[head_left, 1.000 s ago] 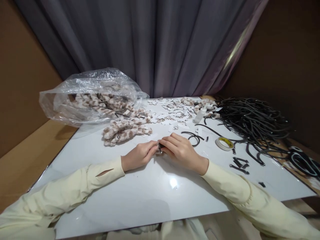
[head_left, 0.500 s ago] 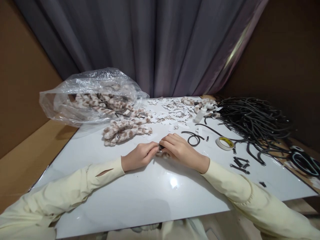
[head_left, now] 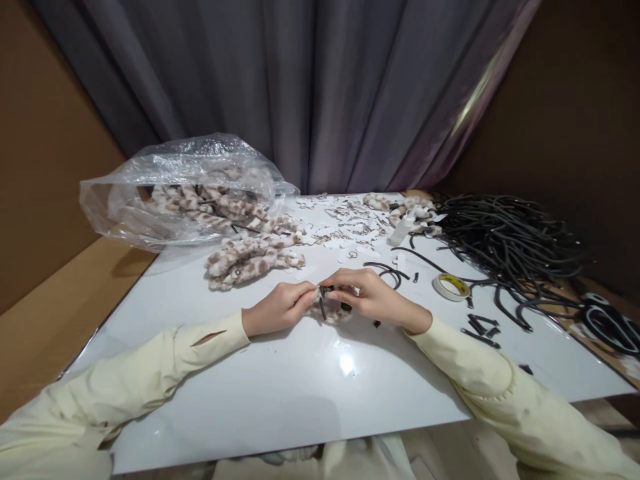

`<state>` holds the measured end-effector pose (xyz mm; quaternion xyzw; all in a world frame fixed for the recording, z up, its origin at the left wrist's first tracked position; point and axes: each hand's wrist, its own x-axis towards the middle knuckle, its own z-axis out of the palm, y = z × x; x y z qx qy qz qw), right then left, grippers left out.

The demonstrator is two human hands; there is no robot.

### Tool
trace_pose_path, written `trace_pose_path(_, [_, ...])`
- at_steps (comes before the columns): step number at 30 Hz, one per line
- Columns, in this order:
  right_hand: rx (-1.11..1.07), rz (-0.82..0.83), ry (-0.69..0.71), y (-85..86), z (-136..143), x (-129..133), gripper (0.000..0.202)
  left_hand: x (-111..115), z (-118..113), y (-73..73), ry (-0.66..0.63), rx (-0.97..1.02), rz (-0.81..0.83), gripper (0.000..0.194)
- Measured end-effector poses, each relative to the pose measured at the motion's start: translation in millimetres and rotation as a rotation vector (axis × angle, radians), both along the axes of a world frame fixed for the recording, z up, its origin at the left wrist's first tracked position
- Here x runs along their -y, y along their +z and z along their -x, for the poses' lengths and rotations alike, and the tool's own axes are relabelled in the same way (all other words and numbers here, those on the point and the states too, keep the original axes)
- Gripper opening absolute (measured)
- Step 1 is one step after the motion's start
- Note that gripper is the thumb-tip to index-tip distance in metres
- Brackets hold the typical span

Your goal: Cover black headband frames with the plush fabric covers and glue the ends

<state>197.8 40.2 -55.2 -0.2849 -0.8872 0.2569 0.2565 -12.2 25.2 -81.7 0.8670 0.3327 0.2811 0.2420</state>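
I look down through the head camera at two bare hands, which meet over the middle of the white bench [head_left: 280, 400]. The left hand [head_left: 277, 308] has its thumb and forefinger pressed together; its fingers [head_left: 303, 295] pinch an end of the brown-spotted furry piece [head_left: 333, 317], whose rest hangs under both hands, and I cannot tell whether it touches the bench. The right hand [head_left: 377, 297] arches beside it, with a gap inside its curve, and its fingertips are closed upon a small dark piece [head_left: 328, 291] just at the left fingertips. A narrow dark strip [head_left: 323, 309] points down between the hands; where it is attached, I cannot tell. Beyond the left hand lies a bundle of furry pieces [head_left: 245, 263], and behind it I see a clear plastic bag [head_left: 185, 160] with more of them. Farther from the right hand there are a looped black cord [head_left: 387, 269], a roll of tape [head_left: 447, 291], several short black pieces [head_left: 480, 325] and a large heap of black cords [head_left: 500, 233]. A white bottle [head_left: 400, 231] stands near this heap.
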Motion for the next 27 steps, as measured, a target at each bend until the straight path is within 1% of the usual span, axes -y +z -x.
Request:
trace_pose_path(4, [0.010, 0.111, 0.036, 5.0, 0, 1, 0.023, 2, 0, 0.5, -0.006, -0.005, 0.015, 0.027])
trace_pose_path(7, [-0.013, 0.087, 0.044, 4.0, 1, 2, 0.023, 3, -2, 2.0, -0.006, 0.000, 0.061, 0.028])
trace_pose_path(10, [-0.031, 0.057, 0.019, 1.7, 2, 2, 0.022, 5, -3, 3.7, 0.003, 0.008, 0.123, 0.029])
trace_pose_path(14, [-0.009, 0.128, -0.008, 0.1, 1, 0, 0.019, 6, -4, 5.0, 0.032, 0.004, 0.181, 0.030])
trace_pose_path(18, [-0.036, 0.224, -0.057, -1.8, 2, -1, 0.022, 7, -4, 5.1, 0.014, -0.008, 0.164, 0.028])
trace_pose_path(20, [-0.048, 0.244, -0.093, -4.0, 4, 0, 0.024, 7, -4, 4.5, 0.002, -0.014, 0.142, 0.027])
trace_pose_path(22, [-0.049, 0.186, -0.137, -7.0, 6, 2, 0.024, 8, -5, 3.9, -0.005, -0.021, 0.123, 0.026])
trace_pose_path(25, [-0.029, 0.020, -0.216, -12.1, 9, 4, 0.023, 9, -6, 3.6, -0.008, -0.030, 0.107, 0.026])
trace_pose_path(27, [-0.003, -0.076, -0.287, -14.5, 9, 3, 0.026, 9, -6, 4.2, -0.008, -0.040, 0.113, 0.026])
